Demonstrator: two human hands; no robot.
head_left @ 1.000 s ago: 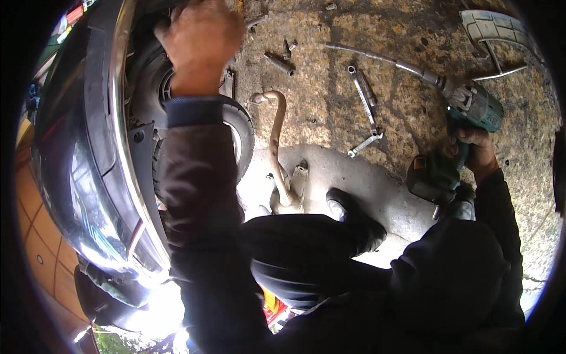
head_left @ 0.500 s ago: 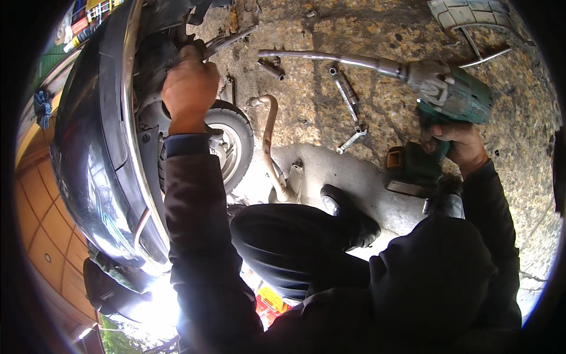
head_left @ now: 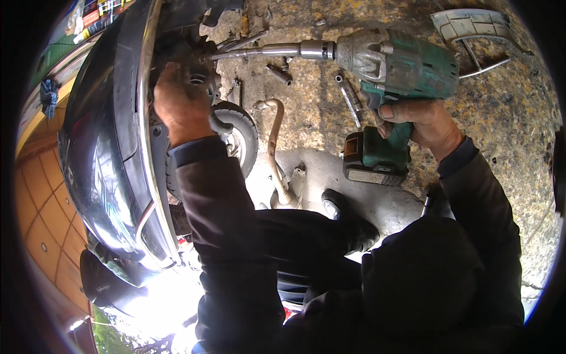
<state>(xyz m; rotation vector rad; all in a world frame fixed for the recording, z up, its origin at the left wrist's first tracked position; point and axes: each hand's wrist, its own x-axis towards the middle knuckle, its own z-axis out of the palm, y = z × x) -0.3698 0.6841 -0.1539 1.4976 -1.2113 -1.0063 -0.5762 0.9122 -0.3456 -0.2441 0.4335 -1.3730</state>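
My right hand (head_left: 427,124) is wrapped round the handle of a green cordless impact wrench (head_left: 421,62), level above the floor. From its nose a long silver extension bar (head_left: 265,51) points left, its tip at the dark engine parts (head_left: 197,62) of a scooter. Beside that tip, my left hand (head_left: 183,106) is closed at the engine; its fingertips and whatever they grip are hidden. The black scooter body (head_left: 103,135) stands along the left, with its wheel (head_left: 242,135) just below my left wrist.
On the stained floor lie a socket (head_left: 278,75), a ratchet (head_left: 349,100) and a metal pry-like tool (head_left: 247,40). A bent exhaust pipe (head_left: 275,130) stands by the wheel. A grey plastic guard (head_left: 471,25) lies far right. My shoe (head_left: 339,206) is below.
The impact wrench has come left and levelled, bringing its extension bar to the engine. My left hand has shifted slightly down and left at the engine.
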